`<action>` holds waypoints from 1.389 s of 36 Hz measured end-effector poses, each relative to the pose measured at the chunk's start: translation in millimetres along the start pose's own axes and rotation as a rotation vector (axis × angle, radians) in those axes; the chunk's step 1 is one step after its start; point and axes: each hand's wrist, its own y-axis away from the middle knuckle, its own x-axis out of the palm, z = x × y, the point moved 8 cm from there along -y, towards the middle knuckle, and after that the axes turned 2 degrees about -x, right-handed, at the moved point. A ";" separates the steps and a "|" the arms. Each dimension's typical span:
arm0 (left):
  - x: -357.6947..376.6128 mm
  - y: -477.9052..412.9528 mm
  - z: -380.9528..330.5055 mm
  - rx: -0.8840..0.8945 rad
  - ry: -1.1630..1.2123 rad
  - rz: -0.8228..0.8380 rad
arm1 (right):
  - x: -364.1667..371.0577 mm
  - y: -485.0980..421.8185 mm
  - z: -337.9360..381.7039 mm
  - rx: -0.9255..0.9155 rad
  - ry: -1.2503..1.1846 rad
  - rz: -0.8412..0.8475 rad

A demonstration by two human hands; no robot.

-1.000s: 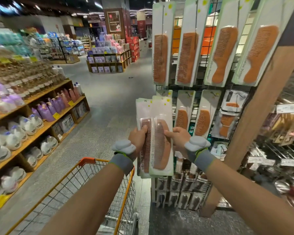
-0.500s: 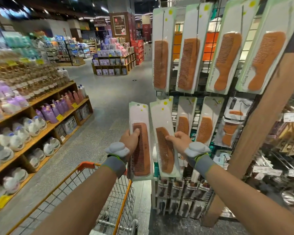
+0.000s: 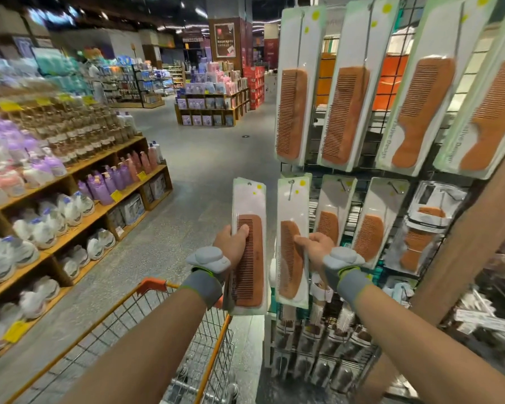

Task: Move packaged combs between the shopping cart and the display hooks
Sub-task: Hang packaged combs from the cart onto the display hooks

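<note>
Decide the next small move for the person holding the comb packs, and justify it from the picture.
Probably the right hand should push its comb pack back along the hook and release: the wire seems to pass through the hang hole. The left hand holds further packs clear of the rack.

One wide-angle head cam, facing fwd/down, close to display rack [image 3: 315, 158] on right

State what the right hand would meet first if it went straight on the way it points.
Likely the hanging packs just beyond the right hand and its comb pack; depth unclear.
</note>
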 end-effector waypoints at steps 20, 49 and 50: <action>30.5 -36.0 2.2 -0.057 0.044 0.049 | -8.7 -66.7 22.5 0.038 0.626 0.113; -41.3 26.2 -58.1 0.105 0.206 0.030 | 39.6 77.9 99.1 -0.231 -0.104 0.204; -43.3 30.5 -64.6 0.126 0.208 0.035 | 35.1 82.5 104.4 -0.259 -0.098 0.191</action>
